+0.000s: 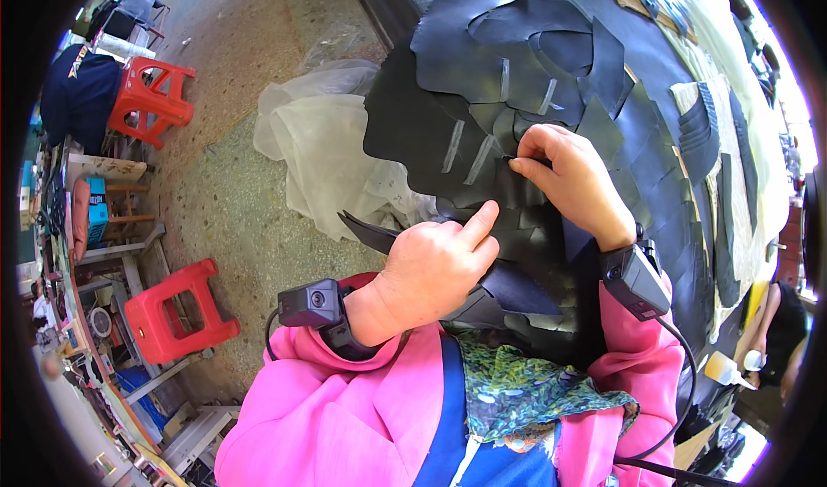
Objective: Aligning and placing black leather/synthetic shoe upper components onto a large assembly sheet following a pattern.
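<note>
My left hand (444,261) is closed, its index finger stretched out over the black sheets. A pointed, folded black piece (369,233), leather-like, sticks out from under this hand on the left; the thumb is hidden. My right hand (568,175) pinches thumb and forefinger together at the edge of a small black leather-like piece (519,184). Just beyond lies a large wavy-edged black sheet (409,134) with pale strips (453,146) on it. More cut black pieces (594,52) overlap at the far side and to the right.
Translucent plastic sheeting (314,125) lies on the speckled floor at left. Two red stools (177,315) stand there, one with dark cloth (79,95) over it. Stacked strips and pale material (719,159) line the right. A person's arm (765,323) and a yellowish bottle (722,368) show lower right.
</note>
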The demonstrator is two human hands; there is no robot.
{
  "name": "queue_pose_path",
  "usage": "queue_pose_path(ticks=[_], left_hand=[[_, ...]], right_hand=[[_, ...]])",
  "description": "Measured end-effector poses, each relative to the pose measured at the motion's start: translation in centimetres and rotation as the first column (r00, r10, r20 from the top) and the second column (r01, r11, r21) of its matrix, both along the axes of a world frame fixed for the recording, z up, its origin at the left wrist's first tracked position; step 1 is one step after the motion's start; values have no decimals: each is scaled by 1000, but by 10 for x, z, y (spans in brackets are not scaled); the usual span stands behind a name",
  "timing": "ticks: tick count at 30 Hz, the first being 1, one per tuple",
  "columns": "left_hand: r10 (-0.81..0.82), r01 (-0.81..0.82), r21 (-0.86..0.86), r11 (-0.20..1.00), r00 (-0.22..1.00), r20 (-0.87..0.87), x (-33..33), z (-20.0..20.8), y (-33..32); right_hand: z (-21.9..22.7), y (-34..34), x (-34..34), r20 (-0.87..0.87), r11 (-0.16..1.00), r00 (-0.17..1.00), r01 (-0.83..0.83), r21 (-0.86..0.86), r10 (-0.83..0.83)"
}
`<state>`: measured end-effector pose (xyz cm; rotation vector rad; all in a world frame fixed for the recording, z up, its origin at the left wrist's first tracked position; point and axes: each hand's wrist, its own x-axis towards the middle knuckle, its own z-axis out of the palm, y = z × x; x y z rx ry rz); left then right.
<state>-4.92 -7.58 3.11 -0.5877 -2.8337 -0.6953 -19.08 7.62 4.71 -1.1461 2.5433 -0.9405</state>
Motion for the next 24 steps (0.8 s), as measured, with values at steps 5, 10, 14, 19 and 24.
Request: queue_pose_path(ticks=[5, 10, 14, 19, 24], left_hand=[[-7, 8, -41, 999, 999, 35, -2, 6, 0], [-31, 32, -21, 999, 997, 72, -10, 7, -1], [20, -17, -34, 999, 996, 91, -18, 7, 3], [9, 10, -104, 995, 983, 183, -25, 17, 2], [9, 11, -122, 993, 987, 159, -33, 24, 6]], right_hand=[[-1, -5, 1, -27, 998, 1000, -4, 67, 6], [-2, -5, 1, -161, 995, 987, -4, 98, 20], [6, -3, -1, -189, 969, 982, 43, 242, 3], [19, 11, -7, -129, 970, 992, 45, 241, -14], [31, 58, -28, -324, 977, 939, 166, 136, -114]])
